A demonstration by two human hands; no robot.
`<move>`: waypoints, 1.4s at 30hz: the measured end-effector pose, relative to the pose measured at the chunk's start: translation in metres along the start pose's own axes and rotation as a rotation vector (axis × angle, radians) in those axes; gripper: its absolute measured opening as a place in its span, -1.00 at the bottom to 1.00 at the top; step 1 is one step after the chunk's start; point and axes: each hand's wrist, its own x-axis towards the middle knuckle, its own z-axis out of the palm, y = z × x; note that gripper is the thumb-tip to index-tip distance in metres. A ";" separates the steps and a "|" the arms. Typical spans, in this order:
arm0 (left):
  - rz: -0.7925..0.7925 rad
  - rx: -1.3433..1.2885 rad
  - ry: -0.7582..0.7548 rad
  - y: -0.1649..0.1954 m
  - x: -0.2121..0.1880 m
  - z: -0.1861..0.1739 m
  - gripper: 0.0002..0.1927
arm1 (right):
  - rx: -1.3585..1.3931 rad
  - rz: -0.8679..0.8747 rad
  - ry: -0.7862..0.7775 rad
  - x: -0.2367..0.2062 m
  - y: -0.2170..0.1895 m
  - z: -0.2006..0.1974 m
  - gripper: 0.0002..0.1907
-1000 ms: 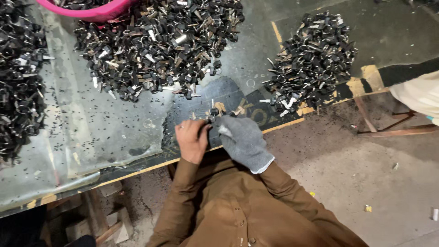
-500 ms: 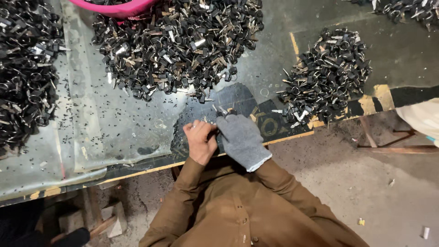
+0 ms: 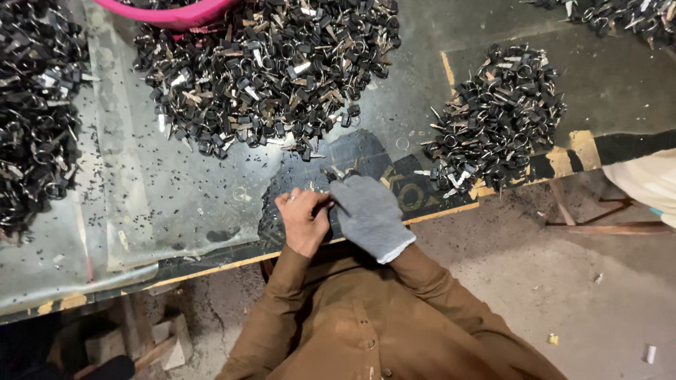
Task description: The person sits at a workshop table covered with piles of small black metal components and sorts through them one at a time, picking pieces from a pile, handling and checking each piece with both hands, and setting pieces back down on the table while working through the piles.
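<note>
My bare left hand [image 3: 304, 219] and my right hand [image 3: 367, 214], in a grey knit glove, meet at the near edge of the worktable [image 3: 176, 197]. Both close together on a small dark metal part [image 3: 331, 174] that pokes out just beyond the fingertips. Its exact shape is too small to tell. A big heap of small black and silver metal parts [image 3: 267, 70] lies straight ahead of my hands. A smaller heap of the same parts [image 3: 496, 116] sits to the right.
A pink plastic tub [image 3: 176, 10] stands at the far edge. Another heap [image 3: 35, 105] covers the left side and more parts [image 3: 620, 14] lie top right. A sheet of clear plastic [image 3: 141, 176] covers the table's left. Another person's light sleeve [image 3: 644, 183] shows at right.
My hands stay together on the small part and have barely shifted; the head camera has drifted, so the table and heaps sit slightly differently in view.
</note>
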 end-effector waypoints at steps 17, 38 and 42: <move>-0.090 -0.075 -0.169 -0.007 0.005 -0.017 -0.85 | -0.103 0.051 -0.084 0.009 0.000 0.020 -0.91; -0.023 0.025 -0.029 -0.010 -0.016 -0.004 -0.37 | 0.434 -0.049 -0.054 -0.005 0.026 0.006 -0.75; 0.137 0.361 -0.034 -0.013 -0.017 -0.020 -0.44 | 0.336 -0.171 0.072 -0.021 0.020 -0.004 -0.67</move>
